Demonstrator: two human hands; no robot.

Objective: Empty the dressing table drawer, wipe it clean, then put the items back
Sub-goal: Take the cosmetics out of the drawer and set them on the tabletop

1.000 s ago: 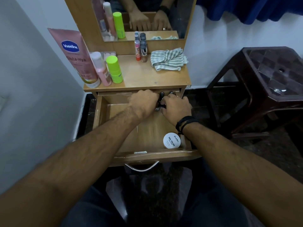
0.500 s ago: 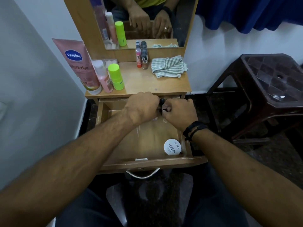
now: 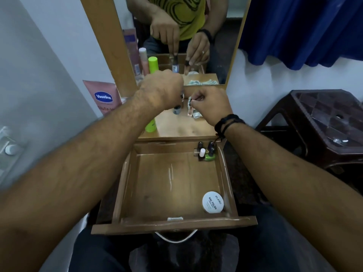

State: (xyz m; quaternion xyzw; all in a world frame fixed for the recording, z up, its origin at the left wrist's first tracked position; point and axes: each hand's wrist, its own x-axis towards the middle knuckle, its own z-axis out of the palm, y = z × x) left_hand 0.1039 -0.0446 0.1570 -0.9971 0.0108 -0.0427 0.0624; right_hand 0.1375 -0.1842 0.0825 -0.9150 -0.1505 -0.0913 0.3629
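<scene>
Open wooden dressing-table drawer [image 3: 172, 185] is pulled out toward the person, mostly bare inside. Back right corner holds a cluster of small nail polish bottles [image 3: 205, 153], black and white caps, one w/ green body. Front right corner: round white nail polish remover tub [image 3: 213, 202], lid up, just beside the right wall.

Both hands are raised over the wooden desk top [image 3: 184, 126], above the drawer. Left hand [image 3: 163, 91] has its grip clenched on a small dark-capped bottle [image 3: 176, 109], held upright by the top (the mirror shows the fingers pinching the cap). Right hand [image 3: 211, 104] pinches a second small bottle w/ a black cap [image 3: 191, 107], fingers curled round it; the glass body is blurred.

On the desk: lime-green cylindrical bottle [image 3: 150, 125], partly behind the left forearm, pink Vaseline tube [image 3: 104, 98] leaning at the left wall, striped cloth [image 3: 197, 114] peeking out under the right hand. Dark brown plastic stool [image 3: 322, 122] stands to the right.
</scene>
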